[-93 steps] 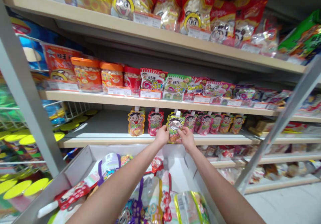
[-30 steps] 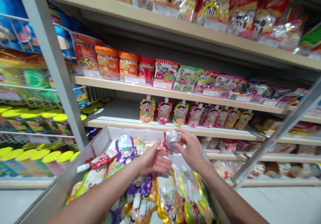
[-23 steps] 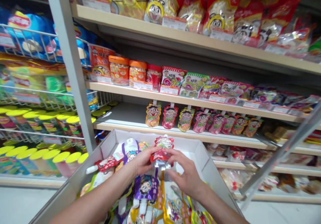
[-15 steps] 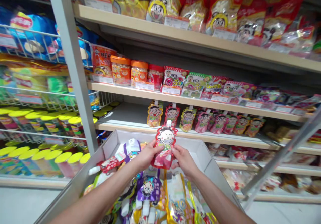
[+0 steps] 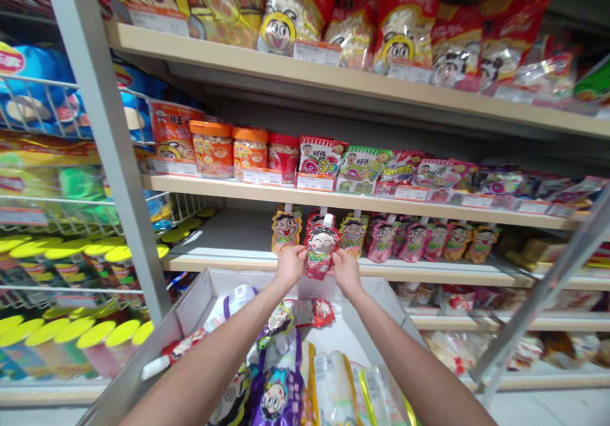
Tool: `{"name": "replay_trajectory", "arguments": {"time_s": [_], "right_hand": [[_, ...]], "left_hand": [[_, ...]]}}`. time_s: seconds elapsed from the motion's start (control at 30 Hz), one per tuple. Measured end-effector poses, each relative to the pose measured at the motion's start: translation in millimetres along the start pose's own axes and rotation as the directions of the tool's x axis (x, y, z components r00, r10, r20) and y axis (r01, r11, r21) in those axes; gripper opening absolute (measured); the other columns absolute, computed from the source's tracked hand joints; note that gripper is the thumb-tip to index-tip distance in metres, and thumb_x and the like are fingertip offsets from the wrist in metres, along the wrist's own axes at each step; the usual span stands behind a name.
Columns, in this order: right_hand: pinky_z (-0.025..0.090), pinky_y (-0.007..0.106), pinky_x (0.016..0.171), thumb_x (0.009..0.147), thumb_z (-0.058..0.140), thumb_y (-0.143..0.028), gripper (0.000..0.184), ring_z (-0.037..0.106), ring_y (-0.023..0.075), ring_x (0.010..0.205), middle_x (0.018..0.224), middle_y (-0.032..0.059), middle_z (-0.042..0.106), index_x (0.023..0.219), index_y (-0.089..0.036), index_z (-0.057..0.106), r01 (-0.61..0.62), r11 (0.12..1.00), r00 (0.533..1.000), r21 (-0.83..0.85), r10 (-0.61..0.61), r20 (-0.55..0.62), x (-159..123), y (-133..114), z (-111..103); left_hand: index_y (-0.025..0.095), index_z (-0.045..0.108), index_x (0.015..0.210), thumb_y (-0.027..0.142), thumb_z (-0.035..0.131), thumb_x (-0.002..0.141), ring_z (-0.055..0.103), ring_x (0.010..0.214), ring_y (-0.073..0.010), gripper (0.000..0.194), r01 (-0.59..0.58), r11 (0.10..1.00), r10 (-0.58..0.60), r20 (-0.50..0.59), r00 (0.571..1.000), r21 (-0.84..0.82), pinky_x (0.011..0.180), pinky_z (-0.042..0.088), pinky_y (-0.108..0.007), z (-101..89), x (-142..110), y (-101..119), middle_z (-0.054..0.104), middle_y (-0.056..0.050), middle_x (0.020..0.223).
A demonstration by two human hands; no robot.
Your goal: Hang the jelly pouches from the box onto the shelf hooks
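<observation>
Between my two hands, upright at the lower shelf's front edge, is a red spouted jelly pouch (image 5: 321,248) with a cartoon face and a white cap. My left hand (image 5: 291,266) pinches its left side. On its right side, my right hand (image 5: 346,269) closes thumb and fingers. Behind it, a similar red pouch is mostly hidden. A yellow pouch (image 5: 286,229) stands to the left and another yellow pouch (image 5: 353,234) to the right. Below my arms, a grey-white box (image 5: 381,315) holds several loose pouches, among them a purple one (image 5: 276,393).
Pink pouches (image 5: 382,240) and orange ones continue rightward along the shelf (image 5: 443,274). Above are jars (image 5: 212,149) and candy bags (image 5: 365,168), with red snack bags (image 5: 405,19) higher. A grey post (image 5: 102,127) rises at left beside yellow-lidded cans (image 5: 71,261). A slanted metal bar (image 5: 538,299) crosses the right.
Both hands have moved forward and up with the red pouch, from over the box to the row on the shelf. The view has shifted slightly.
</observation>
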State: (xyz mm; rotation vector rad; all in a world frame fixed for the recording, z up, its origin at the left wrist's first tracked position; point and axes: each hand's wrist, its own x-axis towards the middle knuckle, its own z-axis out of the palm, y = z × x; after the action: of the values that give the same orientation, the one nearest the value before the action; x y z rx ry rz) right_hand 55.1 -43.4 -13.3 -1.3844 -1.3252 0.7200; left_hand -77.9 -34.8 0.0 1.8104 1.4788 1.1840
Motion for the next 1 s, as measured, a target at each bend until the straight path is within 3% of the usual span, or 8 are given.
{"name": "replay_trajectory", "arguments": {"time_s": [0.13,0.23,0.57,0.7,0.83,1.0], "right_hand": [[0.042,0.021,0.048,0.074,0.03,-0.026,0.023,0.05,0.012,0.054,0.057,0.0001,0.053,0.073,-0.017,0.051,0.083,0.966,0.994,-0.244,-0.099,-0.054,28,9,2],[0.04,0.021,0.049,0.075,0.029,-0.025,0.024,0.051,0.0117,0.053,0.057,0.0007,0.054,0.072,-0.017,0.052,0.078,0.94,0.991,-0.333,-0.11,-0.077,42,15,5],[0.041,0.022,0.054,0.074,0.031,-0.019,0.026,0.056,0.0137,0.056,0.058,0.0036,0.058,0.077,-0.015,0.057,0.038,0.908,0.99,-0.416,-0.091,-0.108,72,28,15],[0.041,0.024,0.061,0.075,0.03,-0.018,0.029,0.058,0.016,0.065,0.068,0.0079,0.061,0.082,-0.013,0.057,0.001,0.9,0.992,-0.436,-0.055,-0.11,77,26,15],[0.04,0.027,0.071,0.075,0.034,-0.021,0.028,0.056,0.0184,0.079,0.083,0.0108,0.061,0.091,-0.012,0.056,0.074,0.881,0.988,-0.467,-0.128,-0.085,64,26,9],[0.037,0.026,0.081,0.072,0.04,-0.019,0.031,0.051,0.0165,0.091,0.1,0.0101,0.057,0.099,-0.011,0.053,0.316,0.834,0.944,-0.452,-0.324,0.062,6,43,-7]], "left_hand": [[0.014,0.06,0.068,0.024,0.038,0.072,0.052,0.06,-0.0126,0.025,0.039,0.998,-0.032,-0.123,0.992,0.05,0.058,0.038,-0.021,20.0,22,-5,0.06,-0.003,0.061],[0.013,0.06,0.071,0.024,0.036,0.072,0.053,0.059,-0.0128,0.027,0.098,0.993,-0.087,-0.165,0.982,0.062,0.058,0.038,-0.021,30.9,33,-10,0.06,-0.005,0.063],[0.011,0.062,0.072,0.022,0.035,0.071,0.055,0.066,-0.0176,0.029,0.187,0.974,-0.158,-0.204,0.966,0.129,0.061,0.038,-0.025,43.1,53,-13,0.062,-0.01,0.068],[0.01,0.061,0.079,0.019,0.035,0.071,0.055,0.074,-0.0201,0.029,0.205,0.967,-0.175,-0.193,0.965,0.149,0.066,0.038,-0.027,43.2,57,-8,0.062,-0.013,0.076],[0.009,0.056,0.095,0.017,0.035,0.072,0.054,0.085,-0.0197,0.032,0.157,0.977,-0.134,-0.151,0.979,0.146,0.074,0.038,-0.027,41.2,43,-10,0.06,-0.013,0.09],[0.008,0.044,0.111,0.013,0.036,0.072,0.046,0.101,-0.017,0.041,0.026,0.988,-0.018,-0.056,0.998,0.149,0.088,0.032,-0.025,31.8,-7,-27,0.051,-0.01,0.111]]}}
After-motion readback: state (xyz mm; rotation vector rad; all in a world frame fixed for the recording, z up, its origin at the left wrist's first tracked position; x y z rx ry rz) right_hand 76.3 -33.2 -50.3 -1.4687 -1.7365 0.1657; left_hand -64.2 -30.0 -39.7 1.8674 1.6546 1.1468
